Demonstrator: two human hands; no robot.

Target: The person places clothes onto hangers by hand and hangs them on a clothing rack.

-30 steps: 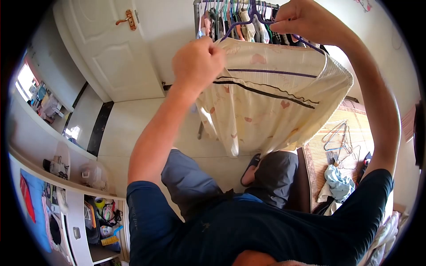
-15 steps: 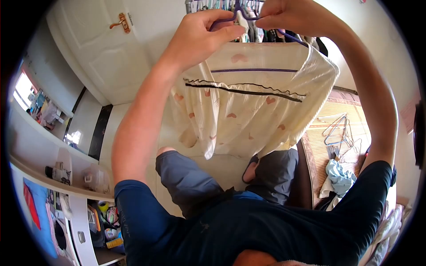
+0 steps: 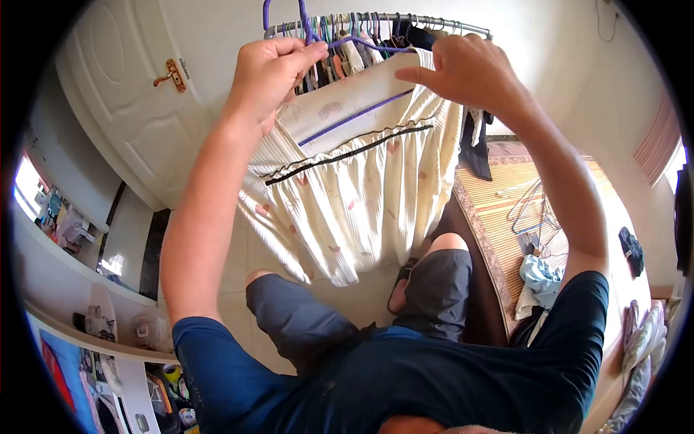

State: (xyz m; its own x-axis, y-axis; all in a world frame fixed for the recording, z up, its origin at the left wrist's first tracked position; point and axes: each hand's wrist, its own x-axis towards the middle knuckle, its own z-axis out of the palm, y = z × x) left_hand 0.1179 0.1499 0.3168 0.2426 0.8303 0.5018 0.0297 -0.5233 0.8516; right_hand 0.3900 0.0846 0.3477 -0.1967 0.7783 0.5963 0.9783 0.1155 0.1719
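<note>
A cream ribbed garment (image 3: 369,195) with pinkish hearts and black trim hangs in front of me on a purple hanger (image 3: 369,45). My left hand (image 3: 271,76) is closed on the hanger just below its hook, thumb and forefinger pinching it. At the garment's right shoulder is my right hand (image 3: 466,76), its thumb stretched out across the strap and apart from the curled fingers. Those fingertips are partly hidden. The hanger's lower bar shows as a purple line across the neck opening.
Behind the garment stands a metal clothes rail (image 3: 397,17) full of hung clothes. To the right, a bed with a woven mat (image 3: 491,210) holds loose wire hangers (image 3: 531,210) and a light blue cloth (image 3: 541,273). A white door (image 3: 123,94) is at left, open shelves (image 3: 108,333) at lower left.
My right hand has left its grip beside the hook and moved out to the garment's right shoulder. My left hand has shifted left and down with the hanger, which now tilts.
</note>
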